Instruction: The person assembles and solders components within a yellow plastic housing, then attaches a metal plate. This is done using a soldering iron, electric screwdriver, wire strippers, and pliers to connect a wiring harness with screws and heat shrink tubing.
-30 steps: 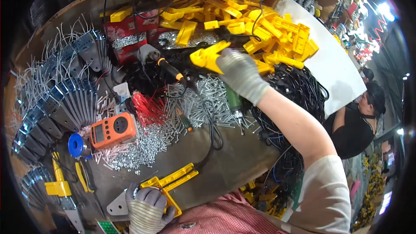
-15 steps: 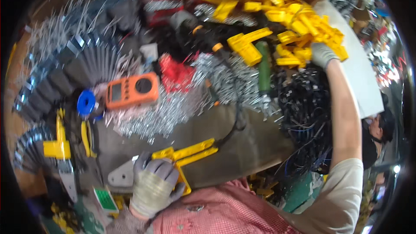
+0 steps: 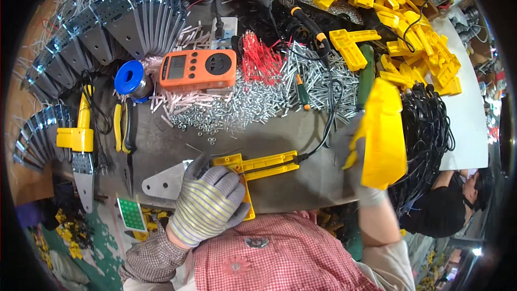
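My left hand [image 3: 207, 205], in a grey and yellow striped glove, is closed over the near end of a T-shaped yellow plastic housing half [image 3: 269, 168] at the front of the bench. A grey metal plate [image 3: 163, 183] with holes sticks out to the left of that hand. A black cable [image 3: 318, 148] runs along the housing's channel and out its right end. To the right, my gloved right hand [image 3: 353, 143] grips another yellow plastic housing half [image 3: 383, 137], raised over the bench and smeared by motion. This piece hides part of the right hand.
Behind the hands lie loose screws [image 3: 301, 75], nuts, red sleeves [image 3: 260, 56], an orange meter [image 3: 198, 70] and a soldering iron [image 3: 309, 24]. A solder spool [image 3: 129, 78] and pliers [image 3: 124, 124] are left. Yellow housings [image 3: 425, 37] and black cables [image 3: 425, 129] crowd the right.
My right hand has come back from the yellow pile at the far right, bringing a housing half toward the front. My left hand stays on its housing. The view has shifted somewhat.
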`<state>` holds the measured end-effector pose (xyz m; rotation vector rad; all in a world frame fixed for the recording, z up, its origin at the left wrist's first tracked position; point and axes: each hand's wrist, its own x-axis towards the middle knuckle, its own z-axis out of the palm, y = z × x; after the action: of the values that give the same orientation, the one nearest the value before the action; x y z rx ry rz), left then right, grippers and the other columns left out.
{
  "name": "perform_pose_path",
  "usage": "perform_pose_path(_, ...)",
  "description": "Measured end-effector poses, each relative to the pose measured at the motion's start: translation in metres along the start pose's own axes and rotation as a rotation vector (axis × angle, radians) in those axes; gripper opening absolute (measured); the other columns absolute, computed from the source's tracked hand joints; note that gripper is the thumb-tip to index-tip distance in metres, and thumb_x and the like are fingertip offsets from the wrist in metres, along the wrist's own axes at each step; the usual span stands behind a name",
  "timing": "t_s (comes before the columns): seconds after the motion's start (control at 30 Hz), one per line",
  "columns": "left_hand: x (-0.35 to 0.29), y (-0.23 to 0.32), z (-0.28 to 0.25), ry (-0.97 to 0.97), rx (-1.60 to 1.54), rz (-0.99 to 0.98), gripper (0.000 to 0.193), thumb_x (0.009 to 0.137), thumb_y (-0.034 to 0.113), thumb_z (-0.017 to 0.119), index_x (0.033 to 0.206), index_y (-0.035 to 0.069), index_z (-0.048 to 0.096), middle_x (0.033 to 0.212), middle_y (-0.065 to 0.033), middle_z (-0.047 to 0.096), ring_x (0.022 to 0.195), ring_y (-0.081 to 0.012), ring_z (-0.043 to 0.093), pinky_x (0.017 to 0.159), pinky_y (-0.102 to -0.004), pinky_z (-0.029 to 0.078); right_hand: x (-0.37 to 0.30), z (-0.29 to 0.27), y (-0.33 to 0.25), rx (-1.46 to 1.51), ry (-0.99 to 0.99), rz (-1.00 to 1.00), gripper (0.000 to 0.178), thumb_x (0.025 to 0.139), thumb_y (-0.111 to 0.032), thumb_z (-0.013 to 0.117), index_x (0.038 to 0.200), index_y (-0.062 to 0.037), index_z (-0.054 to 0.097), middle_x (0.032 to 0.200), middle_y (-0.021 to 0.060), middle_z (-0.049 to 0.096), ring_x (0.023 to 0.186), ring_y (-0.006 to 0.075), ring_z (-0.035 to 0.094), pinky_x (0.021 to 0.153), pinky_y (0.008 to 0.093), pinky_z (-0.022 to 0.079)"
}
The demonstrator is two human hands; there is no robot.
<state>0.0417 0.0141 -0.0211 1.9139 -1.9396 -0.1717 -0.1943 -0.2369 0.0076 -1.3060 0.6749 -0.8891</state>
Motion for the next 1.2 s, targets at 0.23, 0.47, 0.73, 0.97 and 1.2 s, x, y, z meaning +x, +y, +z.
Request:
perform_pose_path(0.23,0.000,-0.003,0.000,0.046,-0.024,0.048,0.031,0.071,0.034,0.082,0.089,0.011,0.074,0.099,-0.0049,0.071,0.105,-0.0260,0.068,0.108,-0.0619,0.045,-0.030,0.058,0.052,-0.151,-0.264,-0.166,0.057,0.100,-0.054,0.068,0.129,-0.0056,0.057,0.095,0.0069,0.065,0.085,0.0189,0.065,0.092,0.0461,0.056)
perform_pose_path(0.47,-0.008,-0.014,0.005,0.408,-0.308,0.084,0.021,0.072,0.022,0.079,0.086,0.010,0.068,0.099,-0.0090,0.064,0.096,-0.0334,0.063,0.094,-0.0536,0.051,-0.009,0.088,0.047,-0.724,-0.681,-0.688,0.055,0.079,-0.025,0.078,0.126,-0.0014,0.064,0.113,0.0187,0.071,0.102,0.0413,0.071,0.092,0.0525,0.057)
perform_pose_path(0.73,-0.013,-0.010,-0.013,0.257,-0.215,-0.008,0.090,0.064,0.063,0.090,0.133,0.011,0.065,0.134,-0.0197,0.057,0.123,-0.0399,0.058,0.104,-0.0566,0.045,0.001,0.104,0.053,-1.098,-0.903,-0.713,0.063,0.069,-0.025,0.076,0.126,-0.0006,0.065,0.109,0.0143,0.065,0.097,0.0346,0.067,0.085,0.0462,0.056)
perform_pose_path(0.97,-0.005,-0.013,-0.014,-0.050,-0.154,-0.053,0.127,0.055,0.068,0.090,0.159,0.010,0.045,0.151,-0.0252,0.048,0.135,-0.0458,0.050,0.117,-0.0612,0.036,-0.014,0.115,0.056,-1.341,-0.754,-0.770,0.035,0.079,-0.023,0.072,0.108,-0.0034,0.065,0.091,0.0071,0.060,0.087,0.0290,0.063,0.076,0.0423,0.054)
perform_pose_path(1.2,-0.018,-0.018,-0.013,-0.005,-0.198,-0.008,0.126,0.051,0.053,0.096,0.159,0.013,0.045,0.150,-0.0266,0.048,0.132,-0.0489,0.051,0.114,-0.0593,0.041,0.033,0.101,0.018,-0.893,-0.997,-0.243,0.026,0.103,-0.028,0.063,0.108,-0.0028,0.069,0.094,0.0204,0.070,0.093,0.0409,0.069,0.084,0.0494,0.056)
